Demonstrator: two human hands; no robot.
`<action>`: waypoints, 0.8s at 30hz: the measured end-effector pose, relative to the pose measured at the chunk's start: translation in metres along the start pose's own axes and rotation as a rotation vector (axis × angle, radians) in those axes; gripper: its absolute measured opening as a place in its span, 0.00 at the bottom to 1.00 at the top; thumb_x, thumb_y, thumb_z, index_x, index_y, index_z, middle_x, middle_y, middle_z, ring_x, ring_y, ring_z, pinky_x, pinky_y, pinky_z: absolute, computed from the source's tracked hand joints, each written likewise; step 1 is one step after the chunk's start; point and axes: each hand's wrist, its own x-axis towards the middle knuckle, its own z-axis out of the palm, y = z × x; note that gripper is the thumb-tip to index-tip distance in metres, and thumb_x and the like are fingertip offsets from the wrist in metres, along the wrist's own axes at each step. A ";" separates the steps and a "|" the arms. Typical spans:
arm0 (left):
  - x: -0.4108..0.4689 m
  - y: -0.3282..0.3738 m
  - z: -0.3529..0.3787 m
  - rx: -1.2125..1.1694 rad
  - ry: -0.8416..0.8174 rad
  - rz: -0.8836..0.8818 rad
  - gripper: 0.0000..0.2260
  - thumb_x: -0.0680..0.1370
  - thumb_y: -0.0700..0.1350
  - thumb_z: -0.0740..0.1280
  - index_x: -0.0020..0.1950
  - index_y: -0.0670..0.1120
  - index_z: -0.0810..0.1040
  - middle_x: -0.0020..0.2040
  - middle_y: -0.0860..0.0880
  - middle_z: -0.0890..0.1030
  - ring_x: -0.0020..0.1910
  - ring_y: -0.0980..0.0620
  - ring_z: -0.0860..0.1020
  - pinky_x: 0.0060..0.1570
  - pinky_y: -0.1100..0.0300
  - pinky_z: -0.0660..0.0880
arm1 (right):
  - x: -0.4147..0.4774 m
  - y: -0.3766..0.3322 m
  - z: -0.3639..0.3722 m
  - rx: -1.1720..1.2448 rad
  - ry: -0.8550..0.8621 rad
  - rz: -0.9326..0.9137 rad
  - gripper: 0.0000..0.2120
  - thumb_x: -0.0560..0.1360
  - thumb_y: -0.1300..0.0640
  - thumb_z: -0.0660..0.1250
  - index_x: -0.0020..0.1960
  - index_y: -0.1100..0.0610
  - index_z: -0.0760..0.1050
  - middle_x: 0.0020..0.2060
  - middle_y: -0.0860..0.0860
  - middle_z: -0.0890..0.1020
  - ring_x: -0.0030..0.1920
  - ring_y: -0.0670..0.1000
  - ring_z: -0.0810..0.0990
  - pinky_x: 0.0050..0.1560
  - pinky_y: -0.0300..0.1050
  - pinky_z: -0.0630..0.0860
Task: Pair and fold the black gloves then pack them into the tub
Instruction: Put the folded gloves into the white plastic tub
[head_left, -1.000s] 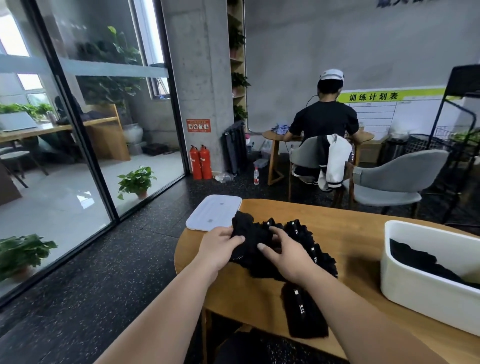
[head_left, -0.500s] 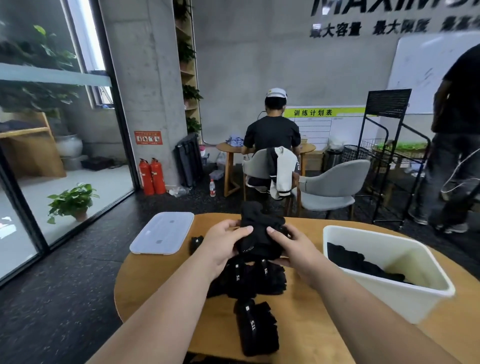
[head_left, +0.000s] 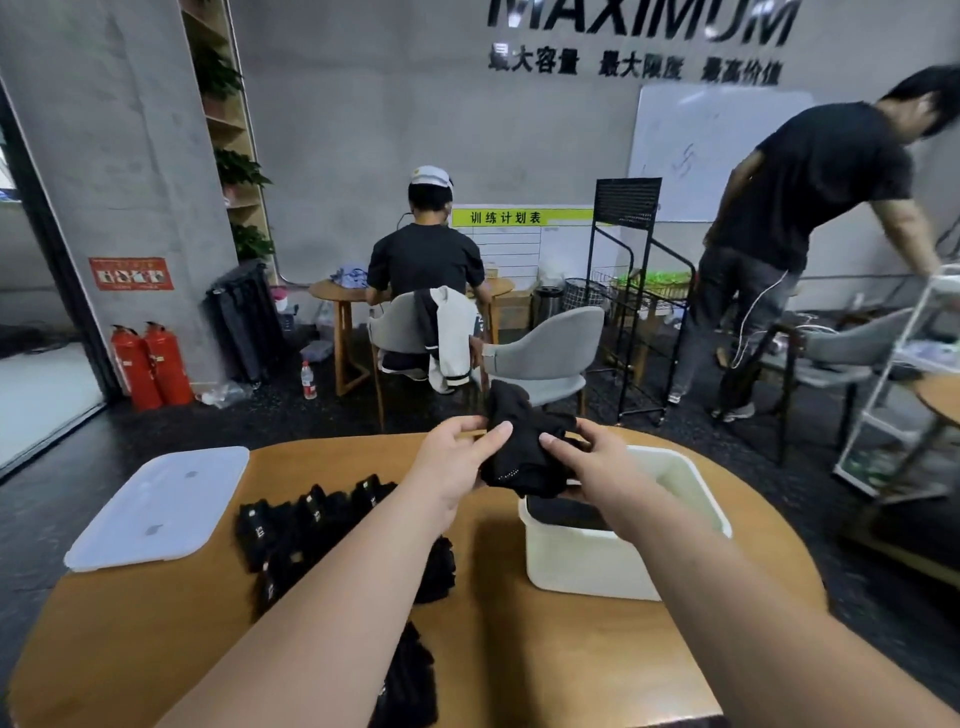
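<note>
A folded bundle of black gloves (head_left: 522, 447) hangs in the air above the near left corner of the white tub (head_left: 582, 561). My left hand (head_left: 457, 465) grips its left side and my right hand (head_left: 587, 460) grips its right side. Inside the tub lie more black gloves (head_left: 566, 512), partly hidden by my right forearm. A pile of loose black gloves (head_left: 311, 525) lies on the wooden table (head_left: 519, 649) to the left, and another glove (head_left: 410, 686) lies near the table's front edge.
The tub's white lid (head_left: 161, 506) lies at the table's left edge. Beyond the table a person sits with their back to me at a small table, with grey chairs (head_left: 540, 358) nearby. Another person (head_left: 800, 208) stands bent over at the right beside a black rack (head_left: 631, 291).
Both hands have lifted the bundle off the pile and carried it right, up over the tub. My view has turned to the right, and the standing person now leans over.
</note>
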 end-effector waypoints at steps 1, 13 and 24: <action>0.004 -0.002 0.009 0.003 -0.005 -0.004 0.20 0.78 0.50 0.78 0.67 0.46 0.79 0.53 0.48 0.89 0.54 0.47 0.87 0.62 0.41 0.82 | 0.003 0.001 -0.009 -0.004 0.025 0.005 0.12 0.79 0.55 0.75 0.62 0.50 0.80 0.55 0.53 0.87 0.52 0.56 0.88 0.47 0.53 0.87; 0.055 -0.031 0.106 0.097 0.035 -0.061 0.19 0.75 0.53 0.80 0.60 0.50 0.78 0.57 0.51 0.85 0.56 0.50 0.84 0.61 0.46 0.82 | 0.011 0.023 -0.097 -0.978 0.306 -0.607 0.11 0.77 0.53 0.76 0.58 0.44 0.84 0.50 0.38 0.74 0.50 0.45 0.76 0.43 0.45 0.77; 0.073 -0.049 0.146 0.153 -0.016 -0.191 0.18 0.76 0.52 0.79 0.62 0.46 0.82 0.55 0.46 0.86 0.53 0.41 0.85 0.55 0.40 0.84 | 0.017 0.043 -0.128 -1.145 0.152 -0.566 0.25 0.74 0.37 0.74 0.68 0.45 0.80 0.58 0.41 0.77 0.59 0.49 0.75 0.56 0.50 0.78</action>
